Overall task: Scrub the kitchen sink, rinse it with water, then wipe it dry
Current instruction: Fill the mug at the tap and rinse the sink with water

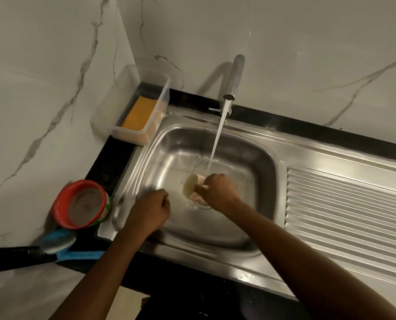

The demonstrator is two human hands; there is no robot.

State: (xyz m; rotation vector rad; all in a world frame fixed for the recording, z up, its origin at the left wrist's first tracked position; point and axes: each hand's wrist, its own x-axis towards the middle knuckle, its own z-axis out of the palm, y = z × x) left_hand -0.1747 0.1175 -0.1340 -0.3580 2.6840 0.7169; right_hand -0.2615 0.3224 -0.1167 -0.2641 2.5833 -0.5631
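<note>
The left hand [149, 211] is hovering over the near-left part of the sink [215, 139], fingers curled into a fist. Whether anything is pinched inside it, I cannot tell. The right hand [217, 190] is gripping a pale rounded thing [190, 187] — a cup or a pad, hard to say which — and holding it low over the drain, right where the water [216, 144] is landing.

No foam is showing and the steel is glistening, so I'm judging this as the rinsing step, or a wetting before more scrubbing. The next move is calling for that water to be carried round the basin walls and corners, which the stream alone isn't reaching.

To the right, the ribbed drainboard [344, 204] is running off frame. On the black counter [109, 162] at left, a blue brush-like tool [60, 241] is lying beside a red-rimmed tub [81, 204]. Further back, a clear box [132, 88] is holding an orange sponge [141, 112]. Beyond it, the tap [235, 75] is running against a pale marbled wall [284, 42].
</note>
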